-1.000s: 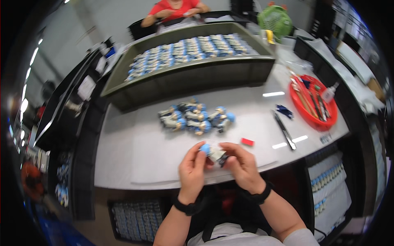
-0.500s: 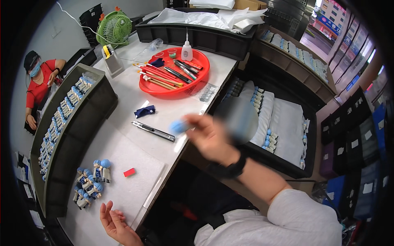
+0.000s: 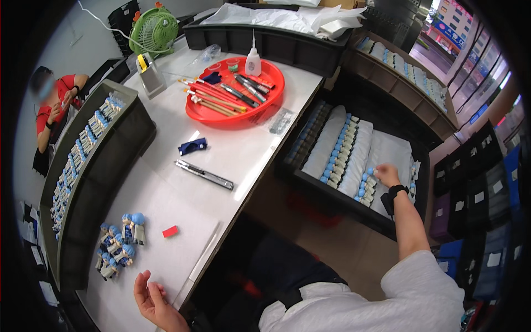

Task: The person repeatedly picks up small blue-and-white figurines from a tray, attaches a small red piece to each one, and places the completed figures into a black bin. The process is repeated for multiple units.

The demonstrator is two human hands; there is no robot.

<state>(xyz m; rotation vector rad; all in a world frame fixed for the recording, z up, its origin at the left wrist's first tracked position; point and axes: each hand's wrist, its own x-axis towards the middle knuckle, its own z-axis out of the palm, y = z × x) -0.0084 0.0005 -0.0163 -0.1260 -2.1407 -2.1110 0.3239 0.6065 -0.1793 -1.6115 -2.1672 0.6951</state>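
My right hand (image 3: 388, 175) is over the black tray (image 3: 354, 202) on the right. Its fingers are pinched at a small blue-haired figurine (image 3: 370, 172), at the far end of a short row of similar figurines (image 3: 363, 193) lying on white padding. My left hand (image 3: 156, 303) rests palm up at the table's near edge, fingers loosely bent and apart, holding nothing. Beyond it, a cluster of blue-haired figurines (image 3: 115, 246) lies on the white table, with a small red block (image 3: 170, 232) to their right.
A grey bin (image 3: 105, 160) full of figurines lines the table's left side. Further off lie a utility knife (image 3: 204, 174), dark blue cloth (image 3: 192, 146) and a red tray (image 3: 265, 110) of brushes, pens and a bottle. A green fan (image 3: 154, 32) stands behind. A co-worker (image 3: 55, 105) sits at far left.
My right hand has swung from above the table edge rightward into the black tray, carrying the figurine. My left hand has hardly moved. The co-worker's hands have come up together.
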